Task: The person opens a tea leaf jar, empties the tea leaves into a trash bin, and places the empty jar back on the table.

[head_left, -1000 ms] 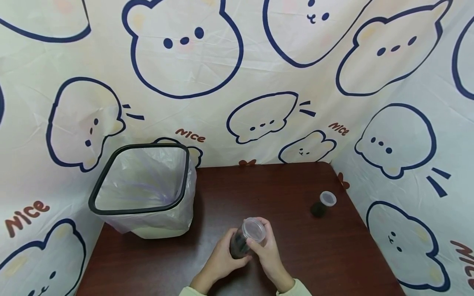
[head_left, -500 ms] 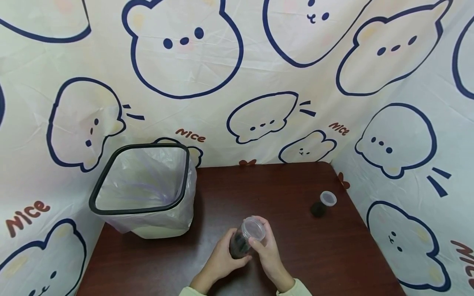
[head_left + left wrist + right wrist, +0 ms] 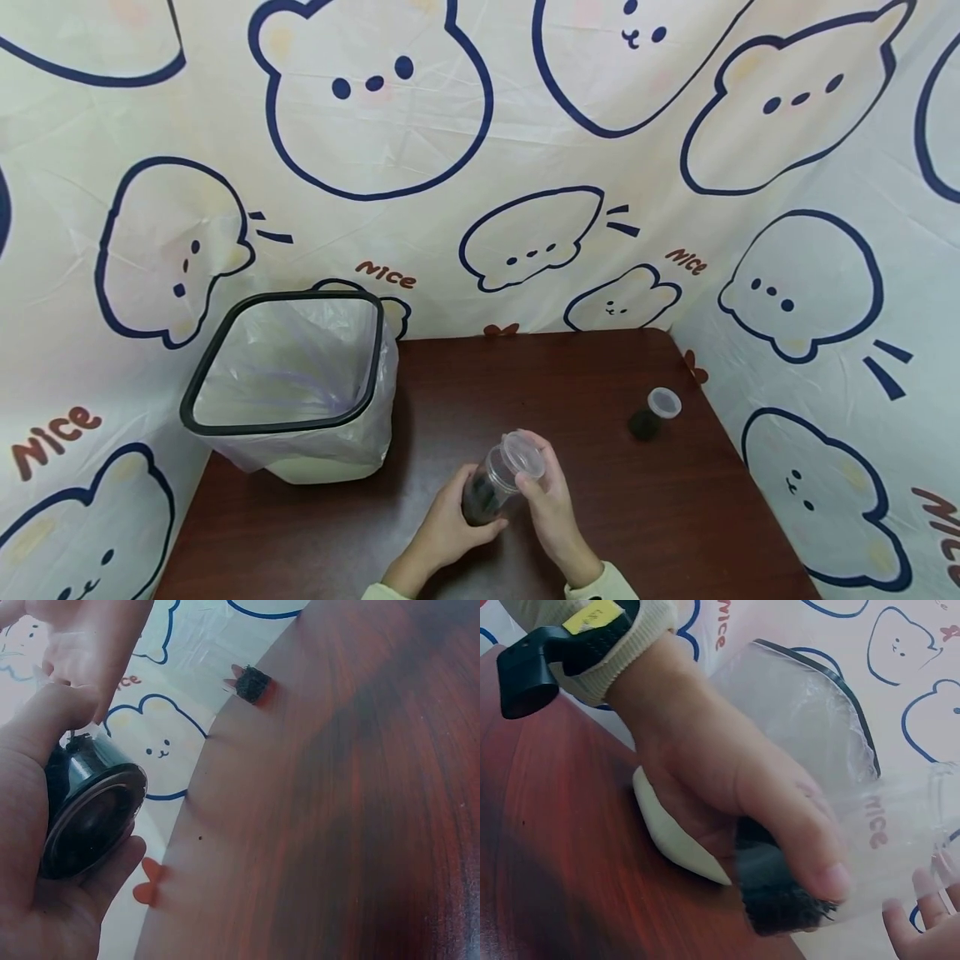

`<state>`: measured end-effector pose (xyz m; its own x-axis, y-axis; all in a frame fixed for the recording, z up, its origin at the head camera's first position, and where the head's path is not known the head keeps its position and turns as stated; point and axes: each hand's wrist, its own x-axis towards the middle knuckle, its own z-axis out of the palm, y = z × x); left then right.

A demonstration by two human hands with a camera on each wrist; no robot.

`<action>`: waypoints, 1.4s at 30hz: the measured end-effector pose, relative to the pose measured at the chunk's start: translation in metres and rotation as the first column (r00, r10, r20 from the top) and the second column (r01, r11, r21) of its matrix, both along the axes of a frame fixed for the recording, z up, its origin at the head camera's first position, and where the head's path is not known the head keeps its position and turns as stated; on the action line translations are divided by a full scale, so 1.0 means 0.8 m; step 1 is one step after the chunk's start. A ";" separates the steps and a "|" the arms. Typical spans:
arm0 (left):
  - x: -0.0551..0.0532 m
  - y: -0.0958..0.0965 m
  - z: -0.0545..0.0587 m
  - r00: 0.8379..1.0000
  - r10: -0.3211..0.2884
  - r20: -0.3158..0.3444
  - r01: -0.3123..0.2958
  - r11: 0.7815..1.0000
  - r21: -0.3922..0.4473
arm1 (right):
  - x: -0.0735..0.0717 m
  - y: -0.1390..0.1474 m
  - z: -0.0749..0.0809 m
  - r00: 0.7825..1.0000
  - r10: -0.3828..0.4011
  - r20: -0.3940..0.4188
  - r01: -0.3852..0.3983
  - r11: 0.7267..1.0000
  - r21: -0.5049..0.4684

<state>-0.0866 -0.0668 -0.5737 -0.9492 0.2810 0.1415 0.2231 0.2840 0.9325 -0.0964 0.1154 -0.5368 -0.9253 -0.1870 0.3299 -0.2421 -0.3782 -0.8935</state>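
My left hand (image 3: 442, 521) grips the body of a clear plastic jar (image 3: 483, 498) with dark, shredded-looking contents at its bottom. The jar leans toward the right over the table. My right hand (image 3: 555, 508) pinches a clear round lid (image 3: 525, 454) between thumb and fingers at the jar's mouth, where the lid sits offset to the upper right. Seen from the left wrist, the jar's round base (image 3: 97, 817) faces the camera, with the left palm around it. The right wrist view shows the dark contents (image 3: 776, 889) beneath the left thumb and right fingertips (image 3: 930, 904) near the rim.
A bin (image 3: 330, 471) with a black rim and a plastic liner stands at the table's left. A small container (image 3: 647, 423) of dark stuff with a whitish top stands at the right on the brown table (image 3: 585, 375). Patterned cloth (image 3: 420, 250) surrounds the table.
My right hand has shifted slightly up and right with the lid, which now stands farther out from the jar. My left hand keeps its grip, the jar tilting slightly.
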 end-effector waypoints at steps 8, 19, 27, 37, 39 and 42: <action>0.004 -0.007 -0.005 0.999 0.032 -0.017 -0.031 0.999 0.005 | -0.005 0.011 0.004 1.000 -0.010 -0.005 0.010 0.999 -0.038; 0.010 -0.016 -0.001 0.998 0.062 0.023 -0.063 0.998 0.013 | -0.005 0.021 -0.002 0.998 -0.044 0.038 0.048 0.990 -0.133; 0.011 -0.020 -0.001 0.997 0.079 0.017 -0.080 0.997 0.007 | -0.006 0.033 -0.010 0.986 -0.118 0.117 0.134 0.980 -0.145; 0.012 -0.024 -0.003 0.995 0.094 0.028 -0.095 0.995 0.023 | -0.010 0.054 -0.017 0.939 -0.258 0.225 0.247 0.966 0.077; 0.013 -0.025 -0.004 0.995 0.096 0.027 -0.097 0.995 0.026 | -0.012 0.059 -0.021 0.938 -0.272 0.214 0.250 0.960 0.128; 0.013 -0.026 -0.005 0.995 0.098 0.032 -0.099 0.995 0.029 | -0.015 0.068 -0.027 0.938 -0.291 0.188 0.250 0.945 0.212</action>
